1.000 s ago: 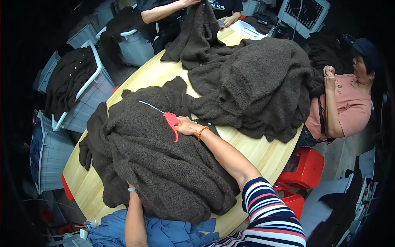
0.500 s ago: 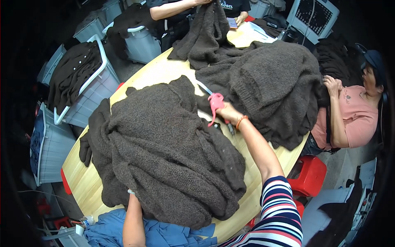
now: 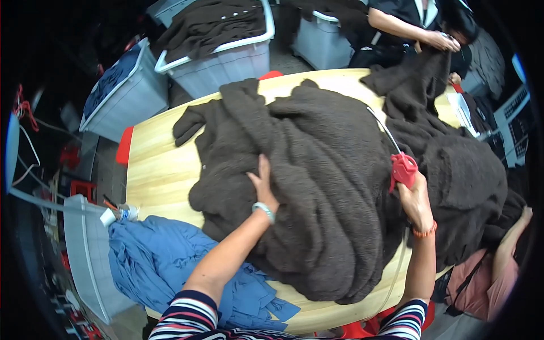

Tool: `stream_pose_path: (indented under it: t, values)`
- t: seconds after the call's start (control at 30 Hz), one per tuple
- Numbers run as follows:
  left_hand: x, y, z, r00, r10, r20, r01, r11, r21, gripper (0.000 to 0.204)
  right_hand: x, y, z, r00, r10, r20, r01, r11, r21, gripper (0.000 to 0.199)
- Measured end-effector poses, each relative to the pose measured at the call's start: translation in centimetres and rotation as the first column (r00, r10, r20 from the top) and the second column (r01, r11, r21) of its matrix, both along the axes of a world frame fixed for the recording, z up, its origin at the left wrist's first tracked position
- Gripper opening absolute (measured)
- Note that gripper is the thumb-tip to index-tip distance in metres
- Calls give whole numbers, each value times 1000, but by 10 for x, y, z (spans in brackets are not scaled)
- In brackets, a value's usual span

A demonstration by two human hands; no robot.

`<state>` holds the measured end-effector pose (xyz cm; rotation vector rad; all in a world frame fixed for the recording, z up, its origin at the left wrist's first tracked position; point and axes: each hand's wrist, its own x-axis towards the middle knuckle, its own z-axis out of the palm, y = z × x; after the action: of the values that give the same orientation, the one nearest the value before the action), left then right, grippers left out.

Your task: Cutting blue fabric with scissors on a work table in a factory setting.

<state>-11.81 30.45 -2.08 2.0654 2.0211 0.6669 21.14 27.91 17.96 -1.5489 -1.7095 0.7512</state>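
Observation:
A heap of dark brown knitted garments covers the middle of the pale wooden table. My left hand lies on the heap's left part, thumb and fingers apart, gripping nothing visible. At the heap's right side my right hand is closed round a red air blow gun. Its long thin metal nozzle points up and left over the cloth, and a pale hose runs down from below this hand. The fingertips on the gun's handle are partly hidden.
Blue garments lie at the table's near left. Grey bins of clothing stand beyond the far edge. A second brown pile lies at right; a co-worker's hand lifts brown cloth at far right. A person in pink sits at right.
The view has turned left. My left hand, earlier partly hidden at the heap's near edge, now rests on top with spread fingers. My right hand still holds the blow gun, now at the heap's right side.

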Motion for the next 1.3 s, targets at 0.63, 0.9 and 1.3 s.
stream_pose_path:
  t: [0.63, 0.9, 1.3]
  values:
    - [-185, 80, 95, 395, 322, 860, -406, 901, -151, 69, -129, 3, -48, 955, 5, 297, 22, 996, -87, 34]
    - [-153, 190, 21, 811, 507, 293, -399, 845, -357, 116, -130, 6, -65, 970, -45, 240, 121, 943, -309, 36]
    - [-218, 175, 209, 237, 284, 929, -168, 954, -249, 34, -125, 15, -71, 980, -10, 197, 70, 951, -301, 38]
